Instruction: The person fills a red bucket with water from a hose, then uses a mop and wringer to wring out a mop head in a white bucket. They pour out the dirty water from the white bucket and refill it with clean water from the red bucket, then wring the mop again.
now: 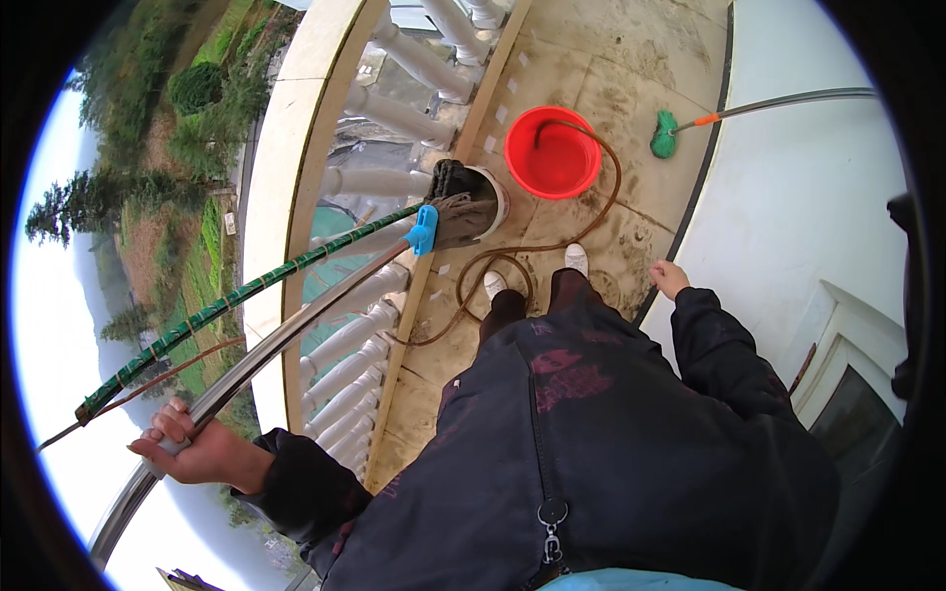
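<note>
My left hand (194,447) grips the steel handle of a mop (310,314) at a grey collar. From there the handle runs to a blue clamp (423,230), where dark grey mop strands (464,216) hang over a bucket (497,199) beside the balustrade. A second pole, wrapped in green (251,288), leans across the rail, its dark mop head (449,177) at the same bucket. My right hand (669,278) hangs near the white wall, fingers curled, with nothing visible in it. Ahead stands a red plastic basin (553,152) with one end of a brown hose (617,185) in it.
A white balustrade (295,148) with turned balusters runs along the left. The hose loops around my left shoe (495,284). A green-headed mop (664,135) leans against the white wall (798,177) on the right. Dark stains mark the tiled floor (621,96). A framed opening (850,391) is at lower right.
</note>
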A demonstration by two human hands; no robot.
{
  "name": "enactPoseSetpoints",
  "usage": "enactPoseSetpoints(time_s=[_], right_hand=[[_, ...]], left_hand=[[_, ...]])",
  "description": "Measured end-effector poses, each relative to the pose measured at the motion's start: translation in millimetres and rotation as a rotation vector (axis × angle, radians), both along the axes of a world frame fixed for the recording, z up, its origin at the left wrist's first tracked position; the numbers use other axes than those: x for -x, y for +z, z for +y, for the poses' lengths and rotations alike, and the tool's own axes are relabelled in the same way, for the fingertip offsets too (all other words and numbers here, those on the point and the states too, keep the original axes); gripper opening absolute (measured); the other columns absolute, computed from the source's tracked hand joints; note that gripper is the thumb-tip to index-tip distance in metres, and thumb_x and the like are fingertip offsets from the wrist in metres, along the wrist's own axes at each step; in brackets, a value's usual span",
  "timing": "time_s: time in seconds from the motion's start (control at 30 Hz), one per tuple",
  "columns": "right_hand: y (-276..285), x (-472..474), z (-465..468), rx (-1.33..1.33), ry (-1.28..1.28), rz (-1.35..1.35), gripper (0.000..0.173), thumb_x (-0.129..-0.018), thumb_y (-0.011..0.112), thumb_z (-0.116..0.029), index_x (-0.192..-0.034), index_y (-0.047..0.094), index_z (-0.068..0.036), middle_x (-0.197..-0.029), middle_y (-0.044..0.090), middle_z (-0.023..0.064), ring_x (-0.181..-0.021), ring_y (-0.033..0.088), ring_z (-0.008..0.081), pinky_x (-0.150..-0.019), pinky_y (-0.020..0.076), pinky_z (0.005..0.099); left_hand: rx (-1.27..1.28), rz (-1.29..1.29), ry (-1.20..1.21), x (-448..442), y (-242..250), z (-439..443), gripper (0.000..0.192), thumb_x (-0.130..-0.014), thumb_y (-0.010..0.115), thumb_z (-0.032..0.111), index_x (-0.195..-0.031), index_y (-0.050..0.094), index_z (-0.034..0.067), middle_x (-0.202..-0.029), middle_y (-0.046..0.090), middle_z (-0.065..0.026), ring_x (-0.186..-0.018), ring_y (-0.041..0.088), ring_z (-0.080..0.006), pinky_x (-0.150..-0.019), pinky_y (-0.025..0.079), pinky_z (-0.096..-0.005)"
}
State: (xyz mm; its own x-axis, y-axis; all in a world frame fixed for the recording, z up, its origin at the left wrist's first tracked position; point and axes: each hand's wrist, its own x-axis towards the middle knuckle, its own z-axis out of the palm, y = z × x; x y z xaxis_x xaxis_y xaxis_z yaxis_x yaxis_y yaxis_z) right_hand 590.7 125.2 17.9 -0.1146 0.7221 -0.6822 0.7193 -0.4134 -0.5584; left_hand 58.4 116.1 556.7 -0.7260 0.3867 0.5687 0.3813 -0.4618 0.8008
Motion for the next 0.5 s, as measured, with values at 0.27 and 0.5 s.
enactPoseSetpoints(time_s=[0.27,0.5], right_hand=[[5,-14,-18,0.098,-0.065,-0.013,0.023,-0.087,0.052,-0.028,-0.09,0.06,-0.006,-0.073,0.065,0.0068,-0.067,0.062,0.0195,-0.065,0.0476,0.0318],[-11,-20,-42,0.167,0.002,-0.123,0.022,-0.086,0.053,-0.028,-0.088,0.062,-0.008,-0.075,0.066,0.0063,-0.068,0.063,0.0197,-0.066,0.0481,0.0325]], left_hand=[[0.063,-0.036,-0.041,-2,-54,31,0.038,-0.094,0.047,0.036,-0.064,0.039,0.014,-0.052,0.026,0.0038,-0.05,0.026,-0.0088,-0.063,0.032,-0.027],[0.139,-0.019,-0.041,-3,-140,53,0.04,-0.096,0.041,0.035,-0.063,0.033,0.014,-0.052,0.026,0.0029,-0.05,0.024,-0.0091,-0.062,0.029,-0.0265]])
